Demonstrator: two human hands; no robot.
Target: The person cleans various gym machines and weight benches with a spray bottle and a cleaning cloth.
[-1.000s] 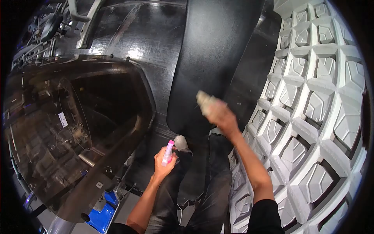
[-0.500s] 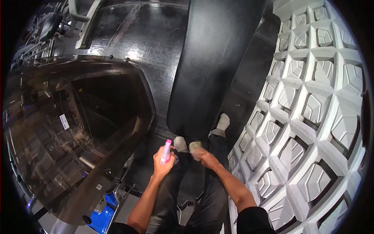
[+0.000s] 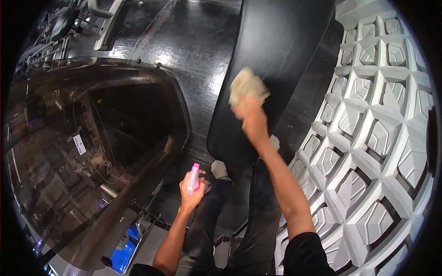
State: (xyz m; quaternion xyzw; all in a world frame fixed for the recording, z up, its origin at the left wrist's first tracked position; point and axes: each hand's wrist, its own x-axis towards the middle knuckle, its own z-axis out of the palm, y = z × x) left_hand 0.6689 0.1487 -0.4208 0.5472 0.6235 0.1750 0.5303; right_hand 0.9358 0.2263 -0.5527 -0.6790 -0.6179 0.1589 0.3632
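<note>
The right hand (image 3: 251, 117) is stretched out to just above the middle of the frame, its fingers closed on a bunched pale cloth (image 3: 247, 87) that is pressed flat against the long black panel (image 3: 285, 46). Half a second ago this hand and the cloth were drawn in low, near the panel's rounded bottom end and close to the left hand. Now the arm is almost straight and the cloth lies well up the panel's left side. A second ago it was about midway. Judging from that, the wiping runs in long passes up and down the panel, and this one has reached further up than the last.

The left hand (image 3: 191, 191) has hardly moved. It sits lower centre with its fingers wrapped round a small spray bottle (image 3: 194, 177) with a pink top, held upright and well away from the panel. Whether a finger rests on the trigger cannot be made out.

The view has tilted a little, so more of the panel's middle now shows. A socked foot (image 3: 221, 169) stands at the panel's lower end. A dark curved transparent canopy (image 3: 69, 152) fills the left of the frame, over a glossy black floor (image 3: 184, 41). A white wall of raised blocks (image 3: 382, 133) takes up the right
</note>
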